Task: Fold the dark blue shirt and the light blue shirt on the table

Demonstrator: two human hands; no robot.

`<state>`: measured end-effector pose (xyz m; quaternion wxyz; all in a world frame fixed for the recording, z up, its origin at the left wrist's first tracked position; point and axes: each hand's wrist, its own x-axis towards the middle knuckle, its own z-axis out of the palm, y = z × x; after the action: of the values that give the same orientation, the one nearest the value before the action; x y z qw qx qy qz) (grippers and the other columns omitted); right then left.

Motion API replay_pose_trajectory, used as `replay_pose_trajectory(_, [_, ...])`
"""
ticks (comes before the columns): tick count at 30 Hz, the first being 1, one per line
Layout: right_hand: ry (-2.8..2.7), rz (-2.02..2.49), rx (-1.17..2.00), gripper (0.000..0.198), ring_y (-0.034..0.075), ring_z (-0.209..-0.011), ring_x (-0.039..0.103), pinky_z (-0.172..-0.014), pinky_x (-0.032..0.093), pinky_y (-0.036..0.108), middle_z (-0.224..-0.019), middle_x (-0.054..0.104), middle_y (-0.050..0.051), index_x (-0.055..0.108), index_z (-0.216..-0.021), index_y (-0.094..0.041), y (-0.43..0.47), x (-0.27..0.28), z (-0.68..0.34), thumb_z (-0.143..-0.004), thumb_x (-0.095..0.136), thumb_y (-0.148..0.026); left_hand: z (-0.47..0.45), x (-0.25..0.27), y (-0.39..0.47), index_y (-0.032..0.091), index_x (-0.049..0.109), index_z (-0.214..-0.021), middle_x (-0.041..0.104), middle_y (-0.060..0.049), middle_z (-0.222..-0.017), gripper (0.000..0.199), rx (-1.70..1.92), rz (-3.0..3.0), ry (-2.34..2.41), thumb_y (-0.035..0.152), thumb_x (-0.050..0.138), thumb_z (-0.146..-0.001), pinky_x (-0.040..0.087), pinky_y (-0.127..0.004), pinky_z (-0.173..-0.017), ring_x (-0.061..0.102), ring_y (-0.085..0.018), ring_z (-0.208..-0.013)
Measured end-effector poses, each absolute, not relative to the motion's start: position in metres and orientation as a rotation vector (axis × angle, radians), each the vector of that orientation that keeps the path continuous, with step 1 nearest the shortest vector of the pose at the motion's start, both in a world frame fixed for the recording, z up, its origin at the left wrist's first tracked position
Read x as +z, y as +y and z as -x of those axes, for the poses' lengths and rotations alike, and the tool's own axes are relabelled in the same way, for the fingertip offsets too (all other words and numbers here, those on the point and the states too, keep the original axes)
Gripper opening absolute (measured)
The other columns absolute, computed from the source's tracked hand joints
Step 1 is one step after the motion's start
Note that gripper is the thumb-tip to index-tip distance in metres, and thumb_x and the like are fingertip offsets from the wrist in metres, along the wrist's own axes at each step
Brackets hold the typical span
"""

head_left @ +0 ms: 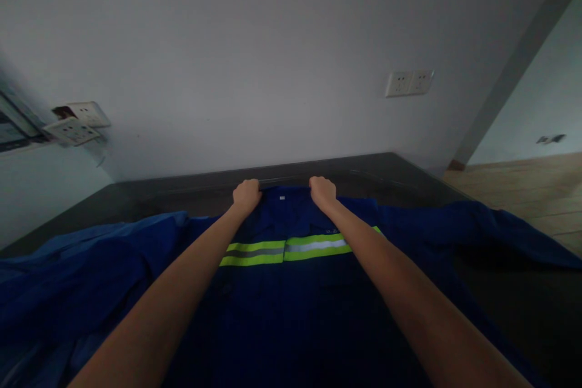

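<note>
A dark blue work jacket (282,309) with a yellow-and-silver reflective band (259,253) across the chest lies spread on a dark table. Its collar (286,194), with a small white label inside, points away from me. My left hand (248,195) is closed on the left end of the collar. At the collar's right end, my right hand (322,193) grips the cloth in the same way. One sleeve (482,227) stretches out to the right. On the left, more blue cloth (104,260) lies bunched; whether it all belongs to this jacket I cannot tell.
The dark table (377,173) stands against a pale wall (254,60). A double wall socket (409,83) is at the right. Loose-looking sockets (75,127) hang at the left corner, beside a framed opening (18,121). Light wooden floor (522,194) shows beyond the table's right edge.
</note>
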<state>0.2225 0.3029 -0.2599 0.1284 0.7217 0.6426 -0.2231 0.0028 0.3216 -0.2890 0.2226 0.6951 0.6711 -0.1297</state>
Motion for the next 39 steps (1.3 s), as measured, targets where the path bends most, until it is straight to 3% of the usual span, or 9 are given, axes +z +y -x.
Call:
replay_pose_trajectory(9, [1.889, -2.028, -0.641, 0.028, 0.031, -0.100, 0.065, -0.080, 0.049, 0.038, -0.106, 0.067, 0.022, 0.070, -0.101, -0.010, 0.305, -0.256, -0.226, -0.089, 0.045, -0.010, -0.001, -0.274, 0.330, 0.013, 0.067, -0.105, 0.067, -0.020, -0.107, 0.029, -0.505, -1.971, 1.796, 0.029, 0.057, -0.083, 0.052, -0.043, -0.082, 0.064, -0.035, -0.102])
replay_pose_trajectory(17, [1.933, -1.967, -0.717, 0.023, 0.024, -0.106, 0.062, -0.085, 0.048, 0.032, -0.112, 0.068, 0.010, 0.068, -0.107, -0.022, 0.307, -0.261, -0.233, -0.087, 0.057, -0.023, -0.001, -0.283, 0.330, 0.013, 0.069, -0.106, 0.068, -0.022, -0.108, 0.033, -0.613, -1.865, 1.756, 0.030, 0.048, -0.088, 0.053, -0.046, -0.079, 0.065, -0.036, -0.099])
replay_pose_trajectory(20, [1.981, -1.937, -0.746, 0.024, 0.022, -0.110, 0.060, -0.087, 0.047, 0.030, -0.114, 0.067, 0.006, 0.067, -0.109, -0.026, 0.307, -0.265, -0.230, -0.087, 0.060, -0.031, -0.001, -0.288, 0.327, 0.022, 0.065, -0.113, 0.067, -0.012, -0.116, 0.030, -0.533, -1.923, 1.684, 0.029, 0.054, -0.085, 0.051, -0.039, -0.087, 0.062, -0.029, -0.108])
replay_pose_trajectory(23, [1.977, -1.935, -0.747, 0.024, 0.024, -0.106, 0.061, -0.084, 0.048, 0.032, -0.111, 0.068, 0.008, 0.068, -0.108, -0.024, 0.309, -0.271, -0.223, -0.086, 0.062, -0.033, -0.004, -0.294, 0.324, 0.030, 0.063, -0.113, 0.065, -0.003, -0.121, 0.031, -0.423, -1.986, 1.632, 0.034, 0.060, -0.083, 0.048, -0.032, -0.091, 0.059, -0.022, -0.113])
replay_pose_trajectory(27, [1.938, -1.986, -0.714, 0.021, 0.027, -0.103, 0.063, -0.082, 0.048, 0.036, -0.108, 0.068, 0.014, 0.070, -0.103, -0.019, 0.312, -0.279, -0.217, -0.087, 0.059, -0.027, -0.007, -0.302, 0.324, 0.026, 0.067, -0.101, 0.068, -0.005, -0.111, 0.024, -0.350, -1.946, 1.717, 0.041, 0.055, -0.086, 0.051, -0.032, -0.084, 0.062, -0.023, -0.104])
replay_pose_trajectory(32, [1.884, -2.080, -0.700, 0.025, 0.028, -0.099, 0.064, -0.079, 0.048, 0.038, -0.106, 0.068, 0.016, 0.069, -0.102, -0.016, 0.310, -0.289, -0.213, -0.091, 0.048, -0.025, -0.011, -0.310, 0.321, 0.022, 0.068, -0.094, 0.068, -0.010, -0.102, 0.029, -0.318, -1.825, 1.848, 0.042, 0.047, -0.089, 0.052, -0.036, -0.077, 0.065, -0.026, -0.096])
replay_pose_trajectory(39, [1.948, -2.223, -0.682, 0.028, 0.025, -0.105, 0.056, -0.081, 0.047, 0.035, -0.111, 0.063, 0.013, 0.062, -0.108, -0.019, 0.306, -0.292, -0.211, -0.096, 0.039, -0.030, -0.024, -0.309, 0.311, 0.022, 0.057, -0.110, 0.058, -0.010, -0.113, 0.025, 0.001, -1.830, 1.864, 0.032, 0.046, -0.090, 0.051, -0.036, -0.081, 0.062, -0.024, -0.097])
